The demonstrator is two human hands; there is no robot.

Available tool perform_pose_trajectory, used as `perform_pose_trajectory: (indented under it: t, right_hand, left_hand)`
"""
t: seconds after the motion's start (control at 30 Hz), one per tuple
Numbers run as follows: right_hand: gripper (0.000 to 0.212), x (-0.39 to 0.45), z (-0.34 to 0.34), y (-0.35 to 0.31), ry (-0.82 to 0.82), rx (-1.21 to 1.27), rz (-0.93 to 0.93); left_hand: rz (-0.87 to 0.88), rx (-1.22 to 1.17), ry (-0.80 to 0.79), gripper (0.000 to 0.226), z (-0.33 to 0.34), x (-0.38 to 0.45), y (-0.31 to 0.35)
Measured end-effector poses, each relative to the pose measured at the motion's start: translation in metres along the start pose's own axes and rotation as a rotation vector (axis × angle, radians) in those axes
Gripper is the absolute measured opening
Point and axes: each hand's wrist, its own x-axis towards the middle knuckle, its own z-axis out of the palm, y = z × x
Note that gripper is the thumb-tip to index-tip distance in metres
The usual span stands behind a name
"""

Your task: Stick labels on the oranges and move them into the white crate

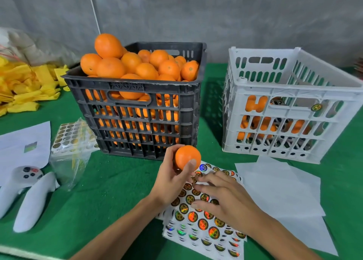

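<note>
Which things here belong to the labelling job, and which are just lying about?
Job: orange in left hand; right hand on label sheets; black crate; white crate.
Lying about: game controllers; yellow foam nets; bagged label sheets; white papers.

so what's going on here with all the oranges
A person is labelling oranges. The left hand holds one orange up over the sticker sheets, while the right hand reaches onto the top sheet, fingers spread. The black crate is heaped with oranges; the white crate holds only some at the bottom.
</note>
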Motion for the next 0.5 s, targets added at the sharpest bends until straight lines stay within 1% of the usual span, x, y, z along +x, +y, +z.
perform_pose_trajectory:
  t: [0.1,0.2,0.37,0.5]
  right_hand:
    - [0.065,-0.0016,-0.0026,-0.0011,0.029,-0.004,-0.010]
    - [0.053,-0.0030,-0.0030,-0.0025,0.094,0.009,-0.034]
    - [0.032,-0.0017,-0.0032,-0.0003,0.129,0.235,0.018]
    - [0.017,0.0003,-0.0031,0.0022,0.122,0.457,0.070]
  left_hand:
    - [-0.004,-0.006,-0.026,0.054,-0.0011,-0.0036,-0.0010]
    - [-0.015,0.000,-0.037,0.054,-0.0008,-0.0053,-0.0032]
    - [-0.021,0.020,-0.079,0.058,0.0001,-0.0037,-0.0021]
    - [-0.038,0.002,-0.095,0.055,-0.0011,-0.0012,-0.0029]
